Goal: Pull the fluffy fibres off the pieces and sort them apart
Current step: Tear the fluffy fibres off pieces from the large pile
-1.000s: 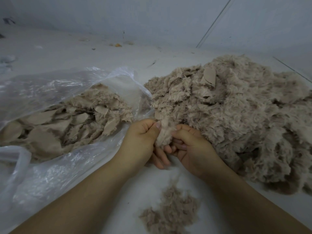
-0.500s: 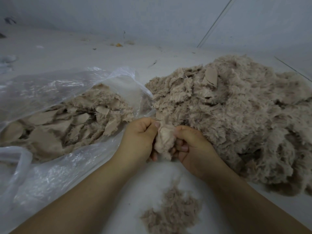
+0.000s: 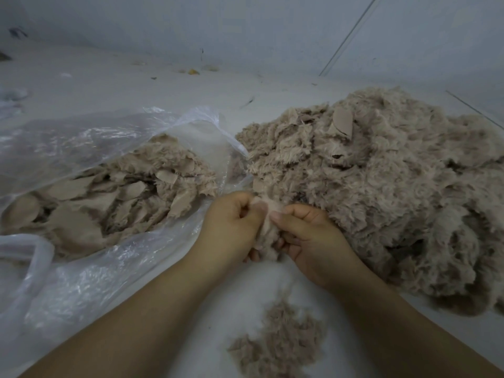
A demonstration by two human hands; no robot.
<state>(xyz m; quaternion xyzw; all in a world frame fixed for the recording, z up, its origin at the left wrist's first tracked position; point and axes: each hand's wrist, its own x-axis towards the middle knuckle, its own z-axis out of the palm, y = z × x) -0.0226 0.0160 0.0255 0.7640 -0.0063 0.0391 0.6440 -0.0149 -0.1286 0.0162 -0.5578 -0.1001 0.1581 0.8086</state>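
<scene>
Fingers (image 3: 296,214) and thumbs of my left hand (image 3: 231,222) and right hand (image 3: 308,241) are curled, pinching one small beige fluffy fabric piece (image 3: 268,231) between them above the pale grey floor (image 3: 272,285). A large heap of beige fluffy pieces (image 3: 381,186) lies just right of my hands, a clear plastic bag (image 3: 95,282) holding flatter beige pieces (image 3: 103,203) lies left, and a small tuft pile of loose brown fibres (image 3: 278,347) lies below my wrists.

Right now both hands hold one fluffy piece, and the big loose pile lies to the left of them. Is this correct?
Not quite: the head view shows the big loose pile to the right. Both the left hand and right hand do hold one fluffy piece.
</scene>
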